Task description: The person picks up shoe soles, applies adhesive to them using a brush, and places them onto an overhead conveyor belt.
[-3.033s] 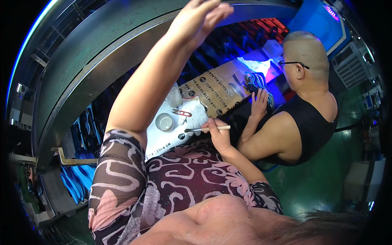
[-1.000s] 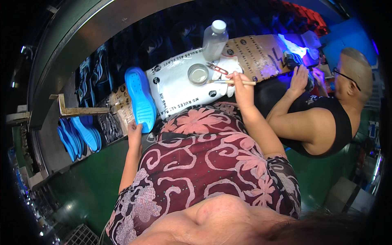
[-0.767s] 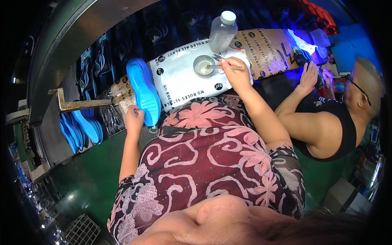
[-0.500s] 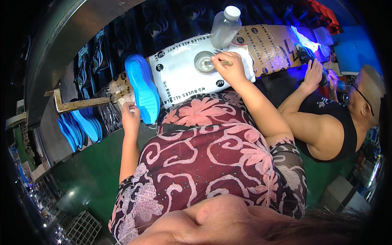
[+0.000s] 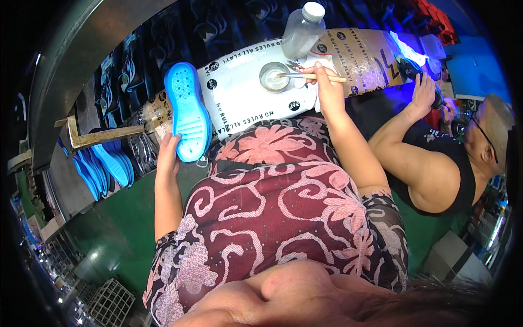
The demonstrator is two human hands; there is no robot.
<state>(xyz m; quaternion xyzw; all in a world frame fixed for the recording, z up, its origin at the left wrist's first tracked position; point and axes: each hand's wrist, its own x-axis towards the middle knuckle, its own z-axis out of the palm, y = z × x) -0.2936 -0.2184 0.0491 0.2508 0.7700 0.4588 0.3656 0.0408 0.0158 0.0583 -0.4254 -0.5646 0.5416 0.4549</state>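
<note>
A blue shoe sole (image 5: 189,111) lies lengthwise on the bench to the left, its holed end away from me. My left hand (image 5: 168,151) is at its near left edge, fingers closed against the rim; the thumb is hard to see. In my right hand (image 5: 327,90) a thin brush with a wooden handle (image 5: 336,79) is pinched between thumb and fingers. The brush's tip reaches over a small round glass dish (image 5: 268,83) with clear or whitish contents. Beneath the dish is a white plastic sheet (image 5: 239,103).
A clear bottle with white cap (image 5: 313,12) stands behind the dish. More blue soles (image 5: 111,163) are stacked at the left beside a metal bracket (image 5: 106,136). Dark shoe parts (image 5: 207,27) line the far side. A co-worker (image 5: 436,158) works at the right under blue light.
My right hand has shifted right and turned, showing more of the brush handle. My left hand's fingers have moved onto the sole's edge, and the sole has shifted slightly.
</note>
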